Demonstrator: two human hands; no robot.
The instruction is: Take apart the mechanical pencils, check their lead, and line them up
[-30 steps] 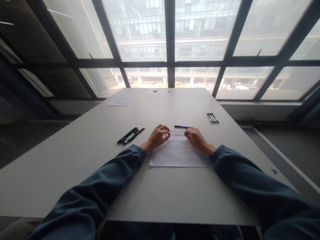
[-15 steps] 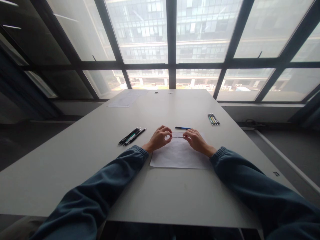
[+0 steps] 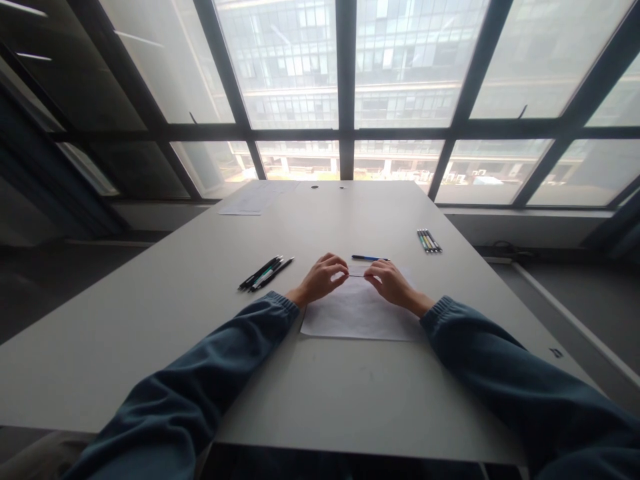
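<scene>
Beyond pinched rod (image 3: 357,276), perhaps a pen (image 3: 369,258)

black pens (image 3: 266,273) | striped pens (image 3: 429,241) (far right) | far sheet (image 3: 255,200) | table (image 3: 150,320)

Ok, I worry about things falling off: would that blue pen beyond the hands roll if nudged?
Probably, if pushed sideways: the blue pen looks slim and round and lies flat on the smooth table. Likely light, so a slight touch may shift it. It sits well in from the edges.
</scene>
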